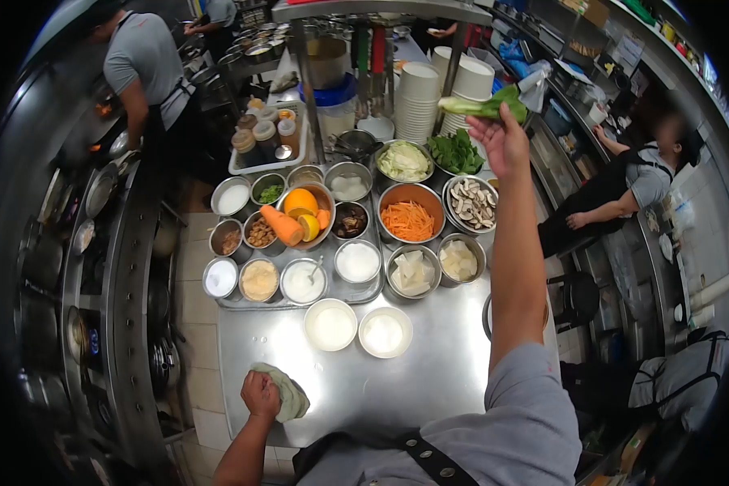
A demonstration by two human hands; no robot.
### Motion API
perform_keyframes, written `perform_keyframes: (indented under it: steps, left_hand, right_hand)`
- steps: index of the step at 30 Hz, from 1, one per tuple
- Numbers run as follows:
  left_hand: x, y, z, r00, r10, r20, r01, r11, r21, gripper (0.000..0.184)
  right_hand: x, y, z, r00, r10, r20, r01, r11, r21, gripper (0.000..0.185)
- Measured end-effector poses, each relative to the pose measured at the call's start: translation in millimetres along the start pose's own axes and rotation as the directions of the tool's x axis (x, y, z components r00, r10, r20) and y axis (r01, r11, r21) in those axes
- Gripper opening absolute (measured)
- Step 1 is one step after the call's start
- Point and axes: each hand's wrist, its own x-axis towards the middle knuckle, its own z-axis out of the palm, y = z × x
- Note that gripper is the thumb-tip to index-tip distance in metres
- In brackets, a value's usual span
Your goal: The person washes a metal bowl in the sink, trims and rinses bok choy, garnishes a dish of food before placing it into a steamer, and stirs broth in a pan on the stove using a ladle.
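My right hand (506, 144) is raised at the upper right, its fingers closed around a head of bok choy (467, 107) with a pale stem and green leaves. Below it stand a bowl of leafy greens (457, 154) and a bowl of sliced mushrooms (471, 204). At the table's front left, my left hand (260, 394) grips a folded green cloth (288, 392) against the metal top. Two white bowls (330, 325) with white contents sit in the middle, ahead of both hands.
Metal bowls hold shredded carrot (407, 220), cabbage (404, 161) and white slices (412, 272). A white bin of sauce bottles (266, 139) and stacked white containers (419, 101) stand behind. Co-workers work at the left stove (97, 190) and along the right counter.
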Motion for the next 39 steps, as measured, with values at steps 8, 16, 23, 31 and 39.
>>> perform_keyframes:
  steps: [8, 16, 23, 31, 39]
  left_hand:
    - [-4, 0, -4, 1.000, 0.023, -0.014, -0.022, 0.999, 0.048, 0.006]
    - [-5, 2, 1, 0.999, -0.015, -0.044, 0.017, 0.998, 0.054, 0.004]
    - [0, 7, 1, 0.999, -0.040, 0.021, 0.038, 0.996, 0.079, 0.004]
    - [6, 11, 3, 0.997, -0.059, 0.047, 0.057, 0.997, 0.043, 0.006]
    - [6, 6, 3, 0.998, -0.021, 0.064, 0.018, 0.999, 0.044, 0.006]
  right_hand:
    - [-41, -3, 45, 0.995, 0.020, -0.101, -0.043, 0.972, -0.230, 0.036]
    - [57, 12, -49, 0.914, -0.384, -0.132, 0.006, 0.338, -0.941, 0.028]
    - [118, 76, -79, 0.954, -0.278, 0.107, 0.099, -0.041, -0.994, 0.025]
    - [151, 127, -131, 0.999, -0.041, 0.004, -0.004, -0.195, -0.981, 0.027]
    - [151, 132, -128, 0.987, 0.056, -0.152, -0.133, -0.265, -0.955, 0.035]
